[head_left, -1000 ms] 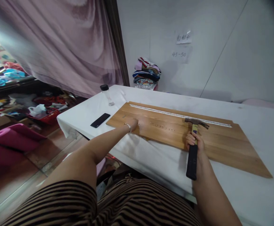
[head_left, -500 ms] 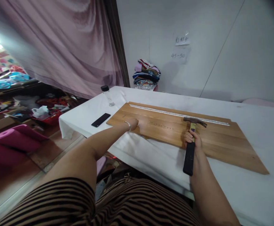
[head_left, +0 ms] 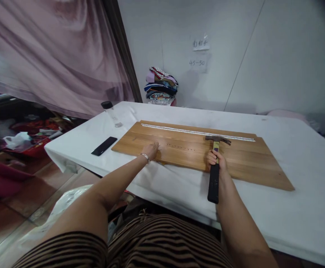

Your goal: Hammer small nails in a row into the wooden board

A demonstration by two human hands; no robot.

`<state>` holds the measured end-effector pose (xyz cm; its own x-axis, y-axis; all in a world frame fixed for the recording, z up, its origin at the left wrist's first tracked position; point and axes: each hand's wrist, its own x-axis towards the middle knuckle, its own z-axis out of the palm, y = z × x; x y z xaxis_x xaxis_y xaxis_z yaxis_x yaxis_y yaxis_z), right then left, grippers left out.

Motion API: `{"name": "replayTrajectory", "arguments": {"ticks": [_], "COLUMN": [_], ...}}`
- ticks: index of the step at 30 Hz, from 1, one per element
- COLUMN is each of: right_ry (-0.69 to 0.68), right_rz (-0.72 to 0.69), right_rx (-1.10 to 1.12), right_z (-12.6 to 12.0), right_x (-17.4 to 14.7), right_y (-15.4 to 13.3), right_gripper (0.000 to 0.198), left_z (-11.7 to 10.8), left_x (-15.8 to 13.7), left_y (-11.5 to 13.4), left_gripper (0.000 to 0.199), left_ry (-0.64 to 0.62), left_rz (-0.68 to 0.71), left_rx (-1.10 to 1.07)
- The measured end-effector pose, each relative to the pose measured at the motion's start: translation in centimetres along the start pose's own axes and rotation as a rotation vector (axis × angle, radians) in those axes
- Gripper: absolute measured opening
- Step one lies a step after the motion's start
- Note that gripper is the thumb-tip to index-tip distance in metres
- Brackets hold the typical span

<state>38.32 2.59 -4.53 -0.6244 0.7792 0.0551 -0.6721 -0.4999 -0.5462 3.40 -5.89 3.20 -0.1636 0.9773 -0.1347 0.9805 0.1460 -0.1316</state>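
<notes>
A claw hammer (head_left: pixel 213 180) with a black grip is held upright in my right hand (head_left: pixel 217 160), its metal head over the wooden board (head_left: pixel 240 160). The fingers wrap round the yellowish neck just below the head. My left hand (head_left: pixel 150 150), with a bracelet at the wrist, rests low on the left part of the board. Its fingertips are pinched together, and a thin nail (head_left: pixel 159 146) shows at them, small and partly hidden. Right of that hand, a row of several small dark nails or nail marks (head_left: pixel 180 146) runs along the board.
A white strip (head_left: pixel 197 132) lies along the board's far side. On the white-covered table (head_left: pixel 291 149) are a black phone (head_left: pixel 104 146) and a clear bottle with a black lid (head_left: pixel 113 115). Folded cloths (head_left: pixel 161 85) are stacked by the wall, and a pink curtain (head_left: pixel 90 56) hangs left.
The view has swung right, so the board and table sit further left. My left hand's fingers now show more clearly at the board. My right hand keeps its grasp on the claw hammer.
</notes>
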Motion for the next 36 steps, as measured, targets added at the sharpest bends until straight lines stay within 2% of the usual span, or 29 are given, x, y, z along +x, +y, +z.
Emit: {"name": "replayTrajectory", "arguments": {"ticks": [6,11,17,29,36], "right_ry": [-0.001,-0.003,-0.017,-0.015,-0.037], "right_rz": [0.023,-0.014,0.049,0.035,0.047], "right_rx": [0.036,0.030,0.032,0.025,0.066], "right_z": [-0.1,-0.5,-0.4,0.1,0.2], "right_x": [0.0,0.0,-0.1,-0.2,-0.3], "right_y": [0.1,0.3,0.0,0.1,0.1], "right_gripper": [0.030,0.029,0.030,0.029,0.028], "left_z": [-0.6,-1.0,-1.8,-2.4,-3.2], "left_x": [0.9,1.3,1.4,2.2,2.9], "left_y": [3.0,6.3,8.6,9.6,9.7], "left_gripper": [0.034,0.035,0.032,0.027,0.028], "left_ry": [0.018,0.041,0.080,0.142,0.088], "left_rz": [0.009,0.091,0.170,0.250,0.288], "left_rx": [-0.077,-0.130,-0.216,-0.315,-0.265]}}
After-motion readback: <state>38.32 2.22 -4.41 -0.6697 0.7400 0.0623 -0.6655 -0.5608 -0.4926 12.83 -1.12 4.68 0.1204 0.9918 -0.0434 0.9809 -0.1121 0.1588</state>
